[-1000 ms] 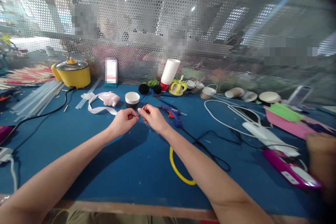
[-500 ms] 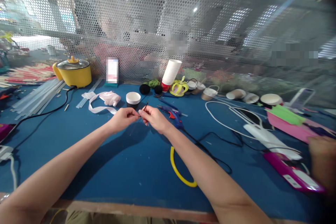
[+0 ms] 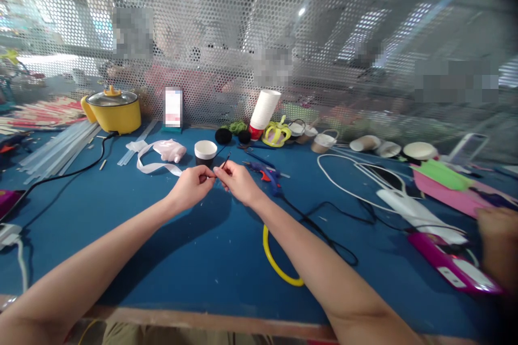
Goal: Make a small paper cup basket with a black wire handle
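Fingers [image 3: 224, 169], left hand [image 3: 189, 187], right hand [image 3: 239, 183], pinched on thin dark stick [image 3: 227, 158]; blue tabletop [image 3: 194, 264], perforated screen [image 3: 218, 81] behind.

The table [image 3: 226, 264] top looks smooth and matt, the perforated screen [image 3: 218, 64] metal, the yellow pot [image 3: 117, 120] glossy plastic, its lid [image 3: 125, 99] glass, the stacked cups [image 3: 265, 110] matt paper.

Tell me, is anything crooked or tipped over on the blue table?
Yes. The stack of white cups leans to the right instead of standing straight. Farther right, a brownish cup lies on its side, while a cup with a looped handle nearby stands upright.
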{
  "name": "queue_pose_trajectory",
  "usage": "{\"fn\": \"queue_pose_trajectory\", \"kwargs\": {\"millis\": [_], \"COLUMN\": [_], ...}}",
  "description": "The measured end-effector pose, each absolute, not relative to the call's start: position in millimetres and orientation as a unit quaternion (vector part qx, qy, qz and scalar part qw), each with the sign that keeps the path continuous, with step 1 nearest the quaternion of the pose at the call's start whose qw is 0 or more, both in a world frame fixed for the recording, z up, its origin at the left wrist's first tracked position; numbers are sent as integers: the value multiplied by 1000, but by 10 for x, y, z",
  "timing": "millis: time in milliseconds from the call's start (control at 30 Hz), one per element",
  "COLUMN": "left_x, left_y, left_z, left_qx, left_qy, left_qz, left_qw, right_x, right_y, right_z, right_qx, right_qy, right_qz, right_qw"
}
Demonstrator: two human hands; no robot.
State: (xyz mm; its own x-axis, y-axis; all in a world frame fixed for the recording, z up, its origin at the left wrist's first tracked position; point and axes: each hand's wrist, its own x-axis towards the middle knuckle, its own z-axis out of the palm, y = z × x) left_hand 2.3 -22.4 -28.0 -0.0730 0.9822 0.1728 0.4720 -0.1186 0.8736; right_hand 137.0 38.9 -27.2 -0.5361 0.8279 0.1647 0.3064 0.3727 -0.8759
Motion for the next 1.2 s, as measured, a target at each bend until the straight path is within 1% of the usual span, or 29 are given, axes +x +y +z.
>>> {"fn": "queue_pose_trajectory", "kwargs": {"millis": [133,200,367,467,533,767,867,967,1067,1200], "left_x": [46,49,24,14,12,18,35,50,44,11], "left_y": [-216,-209,-187,-174,-165,-143,-144,-153,-160,-160], "left_z": [-304,-307,-289,-294,-314,-401,-420,-423,-404,-353], "left_qx": [592,576,524,496,504,567,582,583,572,511], "left_qy": [598,588,540,535,539,558,563,564,558,521], "left_qz": [443,460,491,483,479,466,466,469,473,477], "left_qw": [309,333,440,484,474,388,357,349,371,491], "right_x": [1362,1357,1349,1353,1359,1367,1359,1351,1352,1361], "right_y": [357,344,345,366,377,379,379,376,370,376], "right_z": [-261,-253,-235,-243,-255,-281,-299,-315,-308,-268], "right_qx": [-378,-382,-319,-317,-336,-371,-372,-379,-383,-324], "right_qy": [-776,-772,-747,-741,-744,-776,-782,-779,-763,-732], "right_qz": [398,399,488,499,486,404,386,381,409,511], "right_qw": [312,314,318,318,312,311,320,324,321,312]}}
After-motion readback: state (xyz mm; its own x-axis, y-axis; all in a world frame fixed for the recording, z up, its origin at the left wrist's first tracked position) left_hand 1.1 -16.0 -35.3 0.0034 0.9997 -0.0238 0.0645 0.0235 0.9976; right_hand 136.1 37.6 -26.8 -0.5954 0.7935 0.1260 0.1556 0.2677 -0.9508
